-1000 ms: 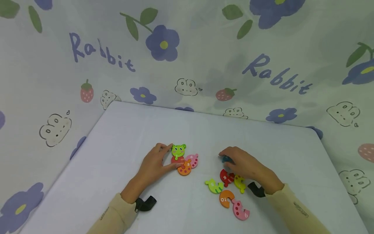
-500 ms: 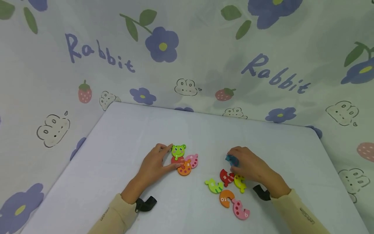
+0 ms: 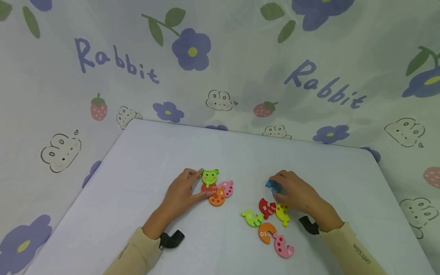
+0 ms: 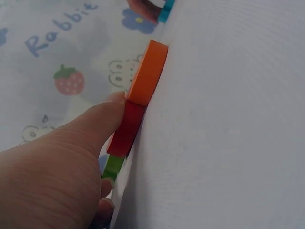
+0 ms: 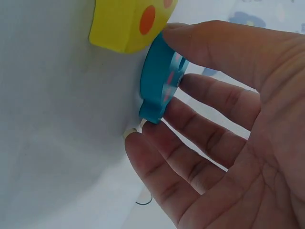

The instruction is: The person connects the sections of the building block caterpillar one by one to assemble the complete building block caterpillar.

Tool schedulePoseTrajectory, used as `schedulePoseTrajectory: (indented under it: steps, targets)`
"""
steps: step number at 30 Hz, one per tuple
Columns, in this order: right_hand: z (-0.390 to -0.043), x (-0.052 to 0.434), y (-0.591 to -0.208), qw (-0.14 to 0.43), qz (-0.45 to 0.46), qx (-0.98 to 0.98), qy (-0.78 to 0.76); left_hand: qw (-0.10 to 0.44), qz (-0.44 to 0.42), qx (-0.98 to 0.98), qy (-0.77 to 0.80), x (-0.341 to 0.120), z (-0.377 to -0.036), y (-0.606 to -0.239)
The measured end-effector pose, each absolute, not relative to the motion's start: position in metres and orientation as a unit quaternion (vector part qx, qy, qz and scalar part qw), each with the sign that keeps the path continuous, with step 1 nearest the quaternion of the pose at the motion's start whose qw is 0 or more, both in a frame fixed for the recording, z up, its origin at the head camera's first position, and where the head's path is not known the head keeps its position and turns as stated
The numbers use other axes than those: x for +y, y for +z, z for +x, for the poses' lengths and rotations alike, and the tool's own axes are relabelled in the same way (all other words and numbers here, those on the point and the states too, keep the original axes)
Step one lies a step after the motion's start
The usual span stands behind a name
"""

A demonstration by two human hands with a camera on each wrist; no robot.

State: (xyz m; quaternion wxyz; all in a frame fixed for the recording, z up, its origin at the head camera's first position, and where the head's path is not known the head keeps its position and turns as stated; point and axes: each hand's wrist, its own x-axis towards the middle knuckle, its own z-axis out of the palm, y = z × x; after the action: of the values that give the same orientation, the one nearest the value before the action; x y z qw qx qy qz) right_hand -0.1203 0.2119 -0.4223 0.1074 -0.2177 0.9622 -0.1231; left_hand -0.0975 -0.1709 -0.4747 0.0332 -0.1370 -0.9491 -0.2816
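Observation:
A joined caterpillar puzzle lies mid-table: green head (image 3: 210, 177), red piece (image 3: 207, 187), orange piece (image 3: 217, 198), pink piece (image 3: 226, 188). My left hand (image 3: 184, 191) holds it, thumb on the red piece (image 4: 125, 130), a finger by the head. My right hand (image 3: 292, 192) pinches a blue piece (image 3: 273, 186) just above the table; in the right wrist view thumb and fingers grip the blue piece (image 5: 159, 81) beside a yellow piece (image 5: 128, 21). Loose pieces lie near the right hand: red (image 3: 265, 207), yellow (image 3: 282, 214), green (image 3: 252, 219), orange (image 3: 266, 232), pink (image 3: 283, 246).
The white table (image 3: 144, 160) is bordered by a flower-and-"Rabbit" printed cloth (image 3: 220, 65) behind and at both sides. Black wrist straps (image 3: 170, 240) sit at both cuffs.
My right hand has closed on the blue piece, lifted it a little and shifted it slightly right. The left hand and joined pieces have stayed still.

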Motion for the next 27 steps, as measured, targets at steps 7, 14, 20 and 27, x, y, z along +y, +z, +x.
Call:
schedulePoseTrajectory:
  steps: [7,14,20,27]
  targets:
    - [-0.116,0.208,-0.419,0.135,-0.198,0.960,-0.147,0.040,-0.136,-0.949,-0.282,-0.172,-0.100,-0.473]
    - [-0.089,0.190,-0.416,0.120,-0.234,0.959,-0.109,0.035,-0.136,-0.947,-0.290,-0.173,-0.099,-0.474]
    - [-0.060,0.165,-0.414,0.047,-0.298,0.952,-0.059,0.034,-0.138,-0.948,-0.284,-0.173,-0.098,-0.475]
    - [-0.049,0.145,-0.419,0.016,-0.338,0.941,-0.026,0.032,-0.140,-0.949,-0.281,-0.172,-0.100,-0.477]
